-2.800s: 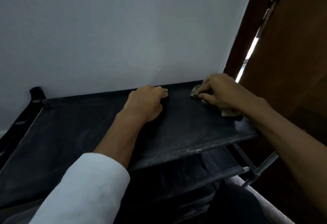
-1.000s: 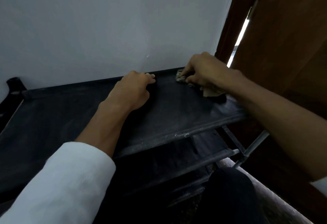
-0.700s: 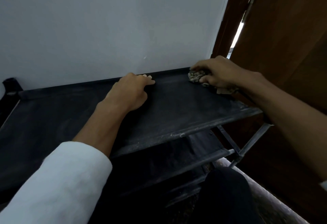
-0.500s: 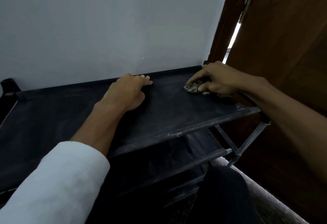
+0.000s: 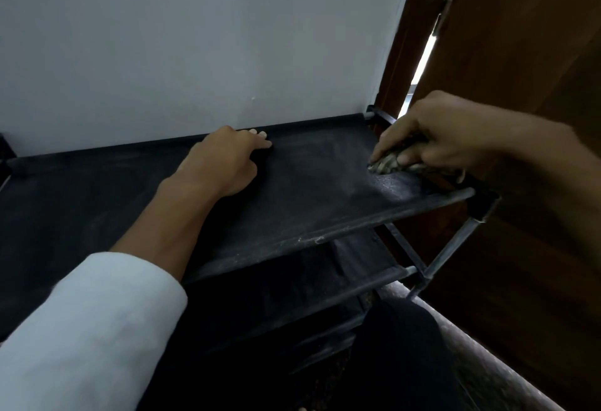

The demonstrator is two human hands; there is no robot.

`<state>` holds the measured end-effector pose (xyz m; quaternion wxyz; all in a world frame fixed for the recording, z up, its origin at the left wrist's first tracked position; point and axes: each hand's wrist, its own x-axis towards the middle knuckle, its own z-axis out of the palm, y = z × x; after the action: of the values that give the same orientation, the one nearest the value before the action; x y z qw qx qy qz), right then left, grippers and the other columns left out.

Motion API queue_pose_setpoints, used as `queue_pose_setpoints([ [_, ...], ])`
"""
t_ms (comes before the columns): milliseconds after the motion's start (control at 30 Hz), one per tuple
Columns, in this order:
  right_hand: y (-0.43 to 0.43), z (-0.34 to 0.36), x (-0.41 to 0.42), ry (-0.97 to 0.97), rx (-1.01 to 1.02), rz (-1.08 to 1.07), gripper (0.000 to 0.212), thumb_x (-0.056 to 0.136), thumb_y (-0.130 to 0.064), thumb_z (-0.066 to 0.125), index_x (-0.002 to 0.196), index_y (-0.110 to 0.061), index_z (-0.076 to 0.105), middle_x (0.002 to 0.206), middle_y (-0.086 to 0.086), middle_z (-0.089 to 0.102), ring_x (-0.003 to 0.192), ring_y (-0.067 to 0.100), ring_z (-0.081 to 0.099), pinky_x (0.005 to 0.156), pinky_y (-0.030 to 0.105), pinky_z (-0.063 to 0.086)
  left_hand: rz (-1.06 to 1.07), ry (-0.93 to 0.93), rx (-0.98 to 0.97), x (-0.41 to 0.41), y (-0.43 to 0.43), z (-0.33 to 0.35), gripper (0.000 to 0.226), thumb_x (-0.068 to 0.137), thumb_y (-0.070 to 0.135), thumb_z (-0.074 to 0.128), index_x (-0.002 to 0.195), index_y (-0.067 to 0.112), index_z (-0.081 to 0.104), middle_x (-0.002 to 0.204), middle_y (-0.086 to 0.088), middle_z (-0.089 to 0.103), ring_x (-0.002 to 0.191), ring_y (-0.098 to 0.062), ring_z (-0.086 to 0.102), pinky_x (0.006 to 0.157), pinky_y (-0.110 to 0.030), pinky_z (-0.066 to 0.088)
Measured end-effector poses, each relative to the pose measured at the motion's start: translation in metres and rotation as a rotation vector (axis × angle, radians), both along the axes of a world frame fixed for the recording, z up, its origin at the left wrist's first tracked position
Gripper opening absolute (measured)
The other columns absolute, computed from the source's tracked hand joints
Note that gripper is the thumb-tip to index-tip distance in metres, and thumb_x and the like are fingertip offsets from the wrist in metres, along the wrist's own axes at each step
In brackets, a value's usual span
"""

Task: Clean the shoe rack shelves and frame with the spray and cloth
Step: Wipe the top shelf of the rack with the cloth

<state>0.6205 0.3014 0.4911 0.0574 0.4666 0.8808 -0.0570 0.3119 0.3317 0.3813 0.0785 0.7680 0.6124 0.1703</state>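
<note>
A black fabric shoe rack stands against a white wall; its dusty top shelf (image 5: 312, 202) fills the middle of the view, with lower shelves (image 5: 341, 277) under it. My right hand (image 5: 435, 131) grips a crumpled patterned cloth (image 5: 388, 163) and presses it on the shelf's right end, near the front. My left hand (image 5: 227, 160) rests on the shelf near its rear edge, fingers reaching to the back bar. No spray bottle is in view.
A brown wooden door (image 5: 520, 85) stands close on the right, with a bright gap at its hinge side. The rack's metal corner post (image 5: 455, 245) slants down at the right. A white wall (image 5: 195, 37) rises directly behind the rack.
My right hand has slid the cloth back and forth on the right end of the shelf, now nearer the front right corner. My left hand has stayed at the rear edge.
</note>
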Motion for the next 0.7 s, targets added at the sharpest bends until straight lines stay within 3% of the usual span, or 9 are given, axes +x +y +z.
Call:
queue_pose_setpoints([
  [100, -0.005, -0.007, -0.004, -0.115, -0.041, 0.009, 0.045, 0.090, -0.009, 0.065, 0.117, -0.045, 0.068, 0.113, -0.024, 0.066, 0.102, -0.002, 0.058, 0.078, 0.010, 0.039, 0.015, -0.005, 0.018, 0.001, -0.001, 0.001, 0.074, 0.078, -0.002, 0.043, 0.140, 0.037, 0.054, 0.154, 0.013, 0.043, 0.143, -0.017, 0.040, 0.115, -0.049, 0.038],
  [200, -0.019, -0.001, 0.000, -0.174, -0.042, -0.019, 0.044, 0.090, -0.013, 0.066, 0.116, -0.047, 0.068, 0.116, -0.023, 0.065, 0.101, -0.001, 0.058, 0.079, 0.013, 0.045, 0.023, -0.006, 0.027, 0.001, -0.001, 0.001, 0.075, 0.077, -0.002, 0.043, 0.138, 0.039, 0.055, 0.153, 0.014, 0.043, 0.143, -0.017, 0.041, 0.115, -0.049, 0.038],
  [333, -0.044, 0.017, 0.006, -0.320, -0.027, -0.080, 0.035, 0.093, -0.019, 0.062, 0.118, -0.044, 0.064, 0.093, -0.026, 0.060, 0.079, -0.005, 0.057, 0.071, 0.012, 0.053, 0.014, -0.006, 0.016, -0.002, 0.004, -0.001, 0.074, 0.077, -0.001, 0.044, 0.138, 0.039, 0.056, 0.153, 0.014, 0.044, 0.142, -0.017, 0.042, 0.115, -0.047, 0.038],
  [400, -0.050, 0.018, 0.008, -0.319, 0.011, -0.123, 0.033, 0.093, -0.019, 0.061, 0.120, -0.039, 0.064, 0.092, -0.022, 0.057, 0.079, 0.001, 0.059, 0.075, 0.019, 0.057, 0.009, 0.005, 0.005, -0.003, 0.007, -0.002, 0.074, 0.077, 0.001, 0.044, 0.138, 0.039, 0.055, 0.153, 0.013, 0.044, 0.142, -0.018, 0.043, 0.115, -0.047, 0.038],
  [500, -0.045, 0.008, 0.011, -0.350, 0.052, -0.081, 0.037, 0.091, -0.015, 0.061, 0.120, -0.038, 0.064, 0.107, -0.015, 0.064, 0.091, 0.009, 0.063, 0.082, 0.031, 0.058, 0.013, 0.001, 0.004, -0.004, 0.009, -0.004, 0.073, 0.077, 0.001, 0.044, 0.138, 0.039, 0.056, 0.153, 0.012, 0.044, 0.142, -0.019, 0.043, 0.116, -0.047, 0.037],
  [600, -0.035, 0.002, 0.018, -0.216, -0.042, -0.056, 0.044, 0.087, -0.008, 0.062, 0.110, -0.044, 0.068, 0.107, -0.018, 0.067, 0.097, 0.005, 0.063, 0.086, 0.034, 0.057, 0.013, -0.010, -0.003, -0.003, 0.008, -0.003, 0.072, 0.078, 0.001, 0.044, 0.138, 0.038, 0.056, 0.153, 0.012, 0.044, 0.142, -0.018, 0.041, 0.116, -0.047, 0.036],
  [700, -0.031, -0.002, 0.014, -0.045, -0.108, 0.018, 0.047, 0.087, -0.001, 0.062, 0.109, -0.041, 0.071, 0.105, -0.024, 0.068, 0.099, -0.006, 0.062, 0.088, 0.026, 0.055, 0.022, -0.012, -0.011, 0.000, 0.006, -0.001, 0.069, 0.080, 0.002, 0.045, 0.138, 0.038, 0.056, 0.153, 0.010, 0.044, 0.143, -0.020, 0.041, 0.116, -0.047, 0.037],
])
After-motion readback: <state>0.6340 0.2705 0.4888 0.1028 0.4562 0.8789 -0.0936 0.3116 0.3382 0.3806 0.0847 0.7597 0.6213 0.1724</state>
